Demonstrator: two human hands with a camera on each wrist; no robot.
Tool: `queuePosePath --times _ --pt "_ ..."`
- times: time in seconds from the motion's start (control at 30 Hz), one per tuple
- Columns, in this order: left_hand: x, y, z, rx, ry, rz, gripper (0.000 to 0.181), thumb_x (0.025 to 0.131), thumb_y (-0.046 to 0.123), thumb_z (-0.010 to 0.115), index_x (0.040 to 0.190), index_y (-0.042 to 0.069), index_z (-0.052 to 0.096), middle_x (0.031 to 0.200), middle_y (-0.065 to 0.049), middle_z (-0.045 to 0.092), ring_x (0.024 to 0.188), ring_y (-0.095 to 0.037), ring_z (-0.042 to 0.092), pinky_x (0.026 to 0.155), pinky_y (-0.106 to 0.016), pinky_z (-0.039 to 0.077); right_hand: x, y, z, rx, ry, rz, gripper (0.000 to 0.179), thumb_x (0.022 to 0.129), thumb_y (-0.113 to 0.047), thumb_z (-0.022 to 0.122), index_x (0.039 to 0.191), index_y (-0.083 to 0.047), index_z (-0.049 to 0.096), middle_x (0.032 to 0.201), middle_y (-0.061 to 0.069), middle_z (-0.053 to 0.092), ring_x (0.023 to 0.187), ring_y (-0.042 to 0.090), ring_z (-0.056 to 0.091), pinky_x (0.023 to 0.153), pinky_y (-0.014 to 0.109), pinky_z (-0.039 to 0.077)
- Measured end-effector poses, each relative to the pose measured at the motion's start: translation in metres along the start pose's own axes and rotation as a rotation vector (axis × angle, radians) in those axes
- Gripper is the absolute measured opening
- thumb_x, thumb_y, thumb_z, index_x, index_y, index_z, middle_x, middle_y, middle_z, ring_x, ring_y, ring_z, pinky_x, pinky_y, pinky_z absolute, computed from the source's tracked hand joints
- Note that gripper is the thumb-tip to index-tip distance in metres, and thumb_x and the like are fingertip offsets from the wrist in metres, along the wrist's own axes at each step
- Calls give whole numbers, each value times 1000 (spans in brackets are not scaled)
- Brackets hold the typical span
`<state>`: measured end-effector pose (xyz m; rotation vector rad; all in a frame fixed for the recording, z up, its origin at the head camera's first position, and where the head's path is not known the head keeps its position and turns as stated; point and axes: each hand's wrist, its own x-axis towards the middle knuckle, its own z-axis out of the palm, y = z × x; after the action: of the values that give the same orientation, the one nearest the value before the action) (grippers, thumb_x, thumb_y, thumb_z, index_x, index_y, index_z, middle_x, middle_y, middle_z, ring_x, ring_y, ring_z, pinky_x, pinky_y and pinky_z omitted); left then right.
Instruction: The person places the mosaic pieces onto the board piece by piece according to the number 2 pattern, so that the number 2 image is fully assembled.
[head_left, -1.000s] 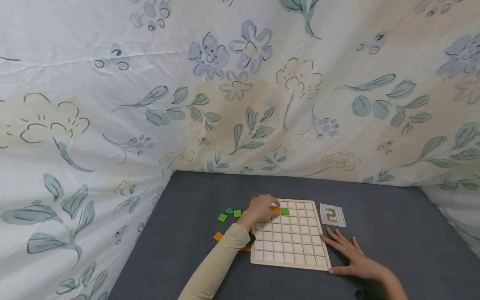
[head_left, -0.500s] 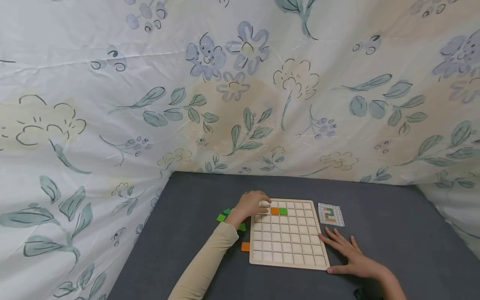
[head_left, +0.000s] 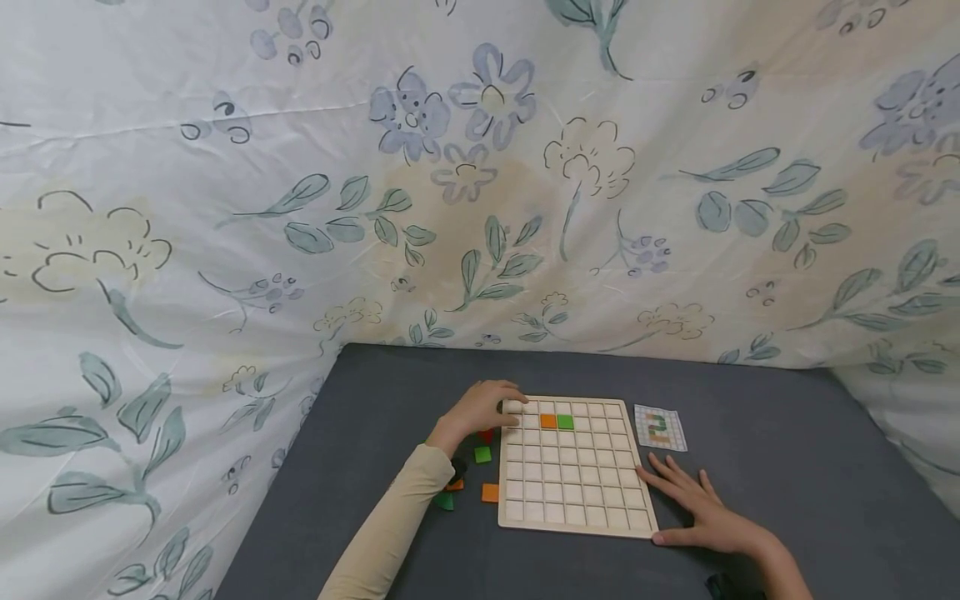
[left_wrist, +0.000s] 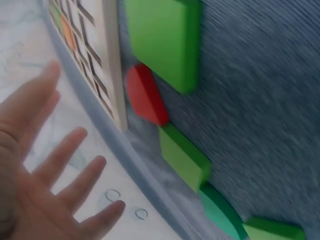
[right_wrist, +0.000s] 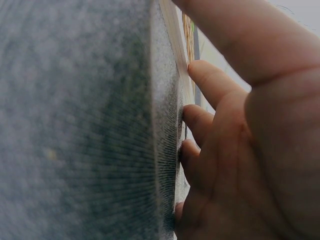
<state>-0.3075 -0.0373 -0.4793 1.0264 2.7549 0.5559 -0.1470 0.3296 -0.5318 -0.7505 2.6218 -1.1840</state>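
Note:
A pale wooden grid board [head_left: 570, 475] lies on the dark table, with an orange square tile [head_left: 549, 422] and a green square tile [head_left: 566, 422] side by side in its second row. My left hand [head_left: 482, 406] hovers at the board's upper left corner. In the left wrist view its fingers [left_wrist: 80, 180] are spread and hold nothing. My right hand [head_left: 701, 510] rests along the board's right edge, fingers spread, thumb by the lower right corner. In the right wrist view the fingertips [right_wrist: 200, 75] meet the board's edge.
Left of the board lie loose tiles: a green square [head_left: 482, 455], an orange square [head_left: 490, 493], a dark green piece [head_left: 445, 502], and a red piece [left_wrist: 146, 95] among green ones. A small printed pattern card [head_left: 660, 428] lies right of the board. A floral cloth [head_left: 480, 208] hangs behind.
My left hand has let go of the orange tile, which now sits left of the green one, and has drawn back leftward to the board's corner. The right hand stays in place.

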Motion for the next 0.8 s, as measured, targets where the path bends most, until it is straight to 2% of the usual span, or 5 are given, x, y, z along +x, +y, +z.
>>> queuePosePath --times 0.4,0.6,0.8 --pt "-12 -26 -7 -32 -17 62 41 83 27 70 123 18 62 137 -11 48 129 -29 41 107 -63 18 -1 2 1 9 2 -12 79 80 -28 71 145 -10 30 146 36 10 126 -22 -14 86 77 -18" --pt "-21 -36 -12 -25 -46 40 43 82 28 70 123 20 61 140 -10 45 131 -29 38 107 -64 13 -1 3 2 4 6 -16 80 80 -28 71 146 -9 30 146 36 11 127 -22 -14 86 76 -19" --pt "-31 -50 -14 -8 -30 11 41 82 27 71 121 22 63 139 -9 46 130 -28 40 107 -64 14 -1 2 2 -1 14 -38 79 81 -27 71 145 -8 30 147 33 14 128 -19 -14 86 77 -17"
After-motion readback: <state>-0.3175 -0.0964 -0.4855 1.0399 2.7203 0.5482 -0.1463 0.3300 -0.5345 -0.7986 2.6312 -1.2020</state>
